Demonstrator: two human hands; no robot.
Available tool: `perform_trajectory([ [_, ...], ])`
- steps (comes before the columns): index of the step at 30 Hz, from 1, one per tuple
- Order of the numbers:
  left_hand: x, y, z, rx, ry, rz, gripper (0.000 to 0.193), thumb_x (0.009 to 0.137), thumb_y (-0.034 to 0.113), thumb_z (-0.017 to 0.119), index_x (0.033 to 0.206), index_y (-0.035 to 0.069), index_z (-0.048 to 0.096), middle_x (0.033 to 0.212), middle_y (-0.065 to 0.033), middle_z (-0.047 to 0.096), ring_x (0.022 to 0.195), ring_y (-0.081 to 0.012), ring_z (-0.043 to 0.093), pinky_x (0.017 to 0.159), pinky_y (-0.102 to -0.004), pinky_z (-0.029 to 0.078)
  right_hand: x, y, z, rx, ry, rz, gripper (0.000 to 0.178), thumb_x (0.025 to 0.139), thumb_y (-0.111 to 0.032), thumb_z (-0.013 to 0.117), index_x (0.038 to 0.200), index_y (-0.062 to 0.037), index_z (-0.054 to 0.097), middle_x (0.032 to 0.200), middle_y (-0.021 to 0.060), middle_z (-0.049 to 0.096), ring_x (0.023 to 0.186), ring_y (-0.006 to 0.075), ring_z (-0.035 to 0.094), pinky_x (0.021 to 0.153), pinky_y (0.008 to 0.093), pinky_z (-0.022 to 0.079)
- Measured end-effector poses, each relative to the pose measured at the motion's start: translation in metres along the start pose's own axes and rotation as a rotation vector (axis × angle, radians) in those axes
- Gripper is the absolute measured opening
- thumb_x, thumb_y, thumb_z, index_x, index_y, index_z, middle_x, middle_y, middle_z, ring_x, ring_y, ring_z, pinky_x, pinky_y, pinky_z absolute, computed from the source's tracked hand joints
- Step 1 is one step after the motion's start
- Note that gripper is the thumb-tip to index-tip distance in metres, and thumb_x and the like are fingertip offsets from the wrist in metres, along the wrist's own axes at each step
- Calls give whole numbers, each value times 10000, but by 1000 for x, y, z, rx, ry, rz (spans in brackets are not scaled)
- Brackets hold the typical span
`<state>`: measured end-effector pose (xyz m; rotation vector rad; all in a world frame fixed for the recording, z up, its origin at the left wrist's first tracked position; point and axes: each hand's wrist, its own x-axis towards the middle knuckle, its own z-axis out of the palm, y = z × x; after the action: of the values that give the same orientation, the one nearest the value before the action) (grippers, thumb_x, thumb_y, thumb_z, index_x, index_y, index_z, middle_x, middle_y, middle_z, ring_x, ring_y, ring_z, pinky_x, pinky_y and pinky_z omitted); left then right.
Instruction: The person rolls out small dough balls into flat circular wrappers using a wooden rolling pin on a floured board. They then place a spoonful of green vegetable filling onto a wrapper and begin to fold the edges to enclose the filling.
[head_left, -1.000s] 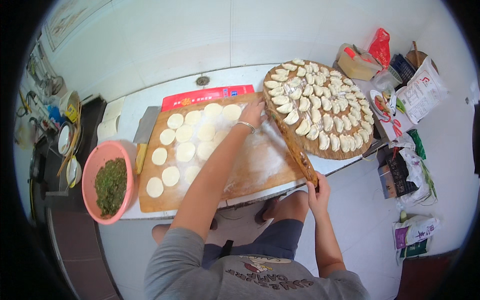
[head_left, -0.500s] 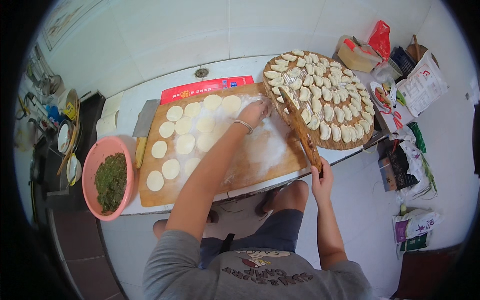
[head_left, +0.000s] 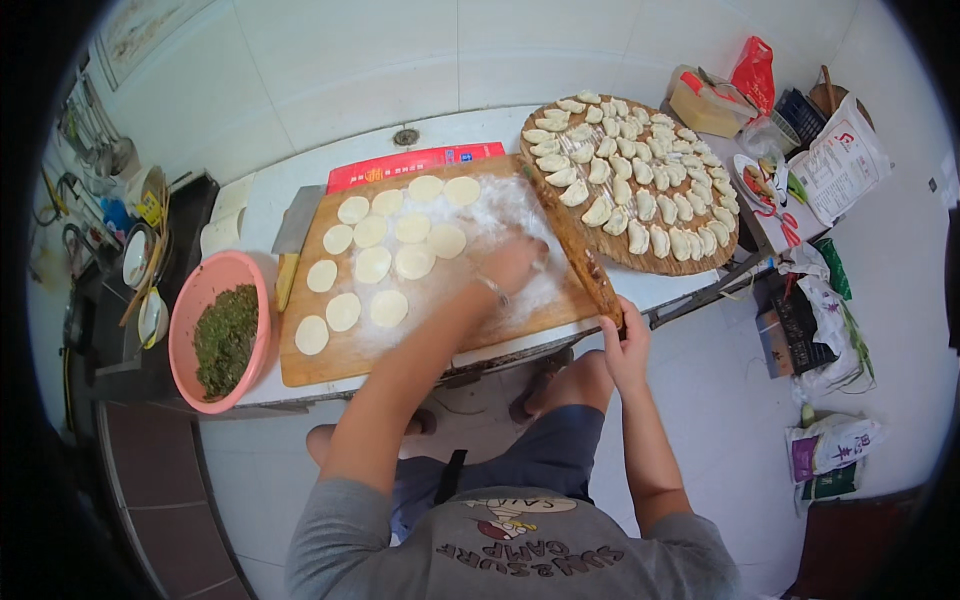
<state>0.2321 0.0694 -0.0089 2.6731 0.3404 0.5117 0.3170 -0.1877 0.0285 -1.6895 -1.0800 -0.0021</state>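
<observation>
Over the floury right part of a wooden cutting board [head_left: 300,368], my left hand [head_left: 518,262] is down low, its fingers smeared by motion. Whether it holds anything is hidden by the blur. Several round dough wrappers [head_left: 373,264] lie flat on the board's left and middle. A long, worn brown wooden bar [head_left: 570,238] runs along the board's right side, beside a round wooden board [head_left: 648,262] covered with rows of dumplings [head_left: 645,207]. My right hand [head_left: 626,345] is closed on the bar's near end, the thumb showing at its side.
A pink basin [head_left: 178,345] of green filling [head_left: 226,345] stands left, beside a cleaver [head_left: 298,222]. Behind the cutting board lies a red sheet [head_left: 415,162]. Red scissors [head_left: 782,222], a plate [head_left: 752,172] and a plastic tub [head_left: 708,105] are at the right. Bags [head_left: 835,450] sit on the floor.
My left hand has come nearer to me across the flour. The wooden bar, with my right hand on its near end, has shifted left, off the round board to the cutting board's side.
</observation>
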Motion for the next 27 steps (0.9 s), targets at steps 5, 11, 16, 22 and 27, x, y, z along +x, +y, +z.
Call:
perform_trajectory([
  [5,-24,20,7,-36,77,-86,328,765,149,763,1062,92,636,1137,-152,590,1051,-365,599,902,-449,511,-3,-5,7,31,-17,-33,325,922,-137,655,1202,17,595,1014,166,645,911,306,641,831,348,499],
  [11,-45,21,-4,-17,9,-209,405,756,152,787,1119,75,622,1138,-161,585,1078,-380,582,916,-456,497,-8,4,5,7,-11,-97,324,920,-142,657,1194,20,595,982,177,633,877,332,629,790,361,501],
  [16,-84,31,-33,-15,-29,-322,409,783,164,764,1154,59,629,1091,-151,582,1059,-381,572,906,-457,485,-4,-4,14,77,-92,22,298,931,-155,644,1169,21,611,986,196,655,889,358,644,784,383,505],
  [22,-153,16,-47,253,253,-370,498,837,232,726,1251,-6,582,1318,-209,549,1205,-399,517,1022,-455,438,-1,0,50,106,-238,2,306,935,-207,649,1160,-1,629,984,188,672,871,349,656,763,390,506],
  [27,-191,8,-57,339,250,-405,550,862,237,704,1303,-49,541,1408,-262,498,1320,-415,451,1091,-454,402,5,0,75,-11,-333,67,327,934,-249,652,1176,-30,631,983,179,675,822,341,654,721,405,506],
])
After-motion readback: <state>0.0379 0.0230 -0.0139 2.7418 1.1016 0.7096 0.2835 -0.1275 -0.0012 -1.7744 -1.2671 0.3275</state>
